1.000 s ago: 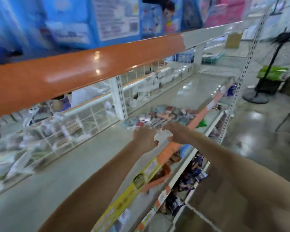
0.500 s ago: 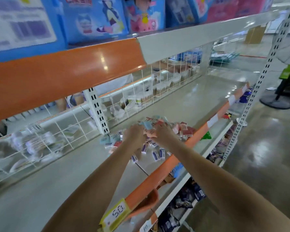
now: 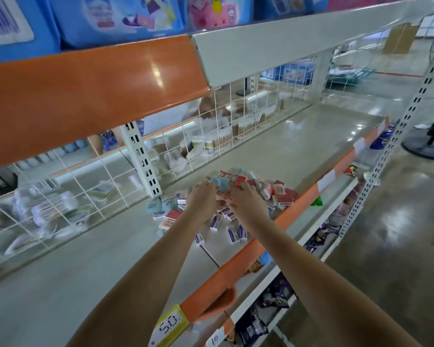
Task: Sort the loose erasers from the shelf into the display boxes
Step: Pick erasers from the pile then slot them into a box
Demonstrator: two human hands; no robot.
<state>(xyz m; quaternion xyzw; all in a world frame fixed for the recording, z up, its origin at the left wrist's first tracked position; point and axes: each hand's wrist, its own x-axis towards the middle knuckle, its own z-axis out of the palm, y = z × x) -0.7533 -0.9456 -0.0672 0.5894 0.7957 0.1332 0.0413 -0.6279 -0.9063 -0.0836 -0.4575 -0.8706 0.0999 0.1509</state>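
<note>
Both hands (image 3: 226,200) outstretched side by side, fingers curled into eraser pile (image 3: 261,194)

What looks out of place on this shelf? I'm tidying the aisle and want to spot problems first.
The erasers lie in a loose heap on the shelf, not boxed; some have strayed toward the white upright. Both the left hand and the right hand reach into it. The yellow price tag on the front rail sits tilted.

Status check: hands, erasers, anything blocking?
Left hand and right hand both in the eraser pile on the shelf, fingers curled, grip unclear. No display boxes in view. Nothing blocking.
</note>
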